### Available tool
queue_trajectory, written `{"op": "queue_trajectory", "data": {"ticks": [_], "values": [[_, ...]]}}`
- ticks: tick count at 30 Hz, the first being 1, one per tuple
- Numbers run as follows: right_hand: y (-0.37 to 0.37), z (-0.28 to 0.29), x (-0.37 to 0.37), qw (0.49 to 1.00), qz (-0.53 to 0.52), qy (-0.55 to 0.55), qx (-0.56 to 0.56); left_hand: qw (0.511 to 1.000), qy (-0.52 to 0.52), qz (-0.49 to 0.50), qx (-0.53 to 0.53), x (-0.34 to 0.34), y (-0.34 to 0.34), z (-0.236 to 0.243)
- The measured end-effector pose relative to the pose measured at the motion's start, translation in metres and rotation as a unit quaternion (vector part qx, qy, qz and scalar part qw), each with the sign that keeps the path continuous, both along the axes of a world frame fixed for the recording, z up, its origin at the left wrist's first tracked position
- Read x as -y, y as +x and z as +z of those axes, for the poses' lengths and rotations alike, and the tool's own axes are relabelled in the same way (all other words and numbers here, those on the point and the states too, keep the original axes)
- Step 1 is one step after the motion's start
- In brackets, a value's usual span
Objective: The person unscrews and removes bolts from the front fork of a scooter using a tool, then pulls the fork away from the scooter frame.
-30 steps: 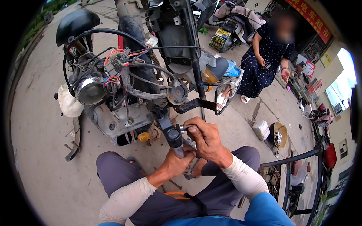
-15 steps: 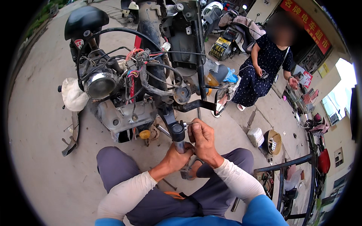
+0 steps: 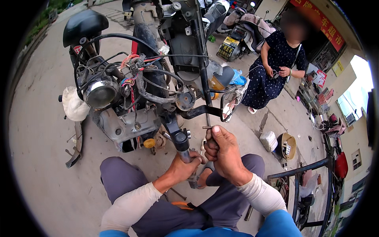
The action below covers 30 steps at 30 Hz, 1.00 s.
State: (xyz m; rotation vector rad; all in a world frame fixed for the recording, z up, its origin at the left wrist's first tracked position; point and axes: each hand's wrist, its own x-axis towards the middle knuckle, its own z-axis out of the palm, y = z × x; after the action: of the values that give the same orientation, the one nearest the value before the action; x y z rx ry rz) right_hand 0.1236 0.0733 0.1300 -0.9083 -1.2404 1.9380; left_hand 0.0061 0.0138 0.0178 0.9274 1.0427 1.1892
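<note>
My left hand [image 3: 182, 168] is wrapped around the silver fork tube [image 3: 184, 155] just below a black clamp [image 3: 181, 137]. Two bolts [image 3: 188, 134] show on the clamp's right side. To the right of it, my right hand [image 3: 226, 153] is closed, apart from the clamp, and grips a slim metal rod [image 3: 207, 127] that looks like a hex key. Its short end sticks out left past my thumb; the rest is hidden in my fist. Above the clamp stands the stripped front of a motor vehicle, with a headlight [image 3: 100, 94] and loose coloured wires [image 3: 131, 63].
A person in a dark dotted dress [image 3: 272, 67] stands at the right, hands together. Behind are parked scooters [image 3: 241, 36]. A white block [image 3: 268, 141] and a brown bowl [image 3: 291, 148] lie on the ground. A black metal frame [image 3: 304, 170] stands at the lower right.
My right hand has drawn back from the clamp bolts to the right, with the rod in it. My left hand stays on the fork tube. The standing person's hands have come together.
</note>
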Motion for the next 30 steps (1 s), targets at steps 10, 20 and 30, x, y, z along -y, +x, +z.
{"op": "queue_trajectory", "data": {"ticks": [10,20,30], "values": [[-0.002,-0.054,-0.022,0.954,0.065,0.291,0.046,0.998,-0.028,0.022,0.050,0.004,0.001,0.002],[-0.012,-0.071,-0.043,0.888,0.097,0.449,-0.025,1.000,0.005,0.018,0.017,0.008,-0.001,-0.006],[-0.013,-0.075,-0.056,0.846,0.108,0.522,-0.013,1.000,-0.009,0.006,0.026,0.008,0.000,-0.005]]}}
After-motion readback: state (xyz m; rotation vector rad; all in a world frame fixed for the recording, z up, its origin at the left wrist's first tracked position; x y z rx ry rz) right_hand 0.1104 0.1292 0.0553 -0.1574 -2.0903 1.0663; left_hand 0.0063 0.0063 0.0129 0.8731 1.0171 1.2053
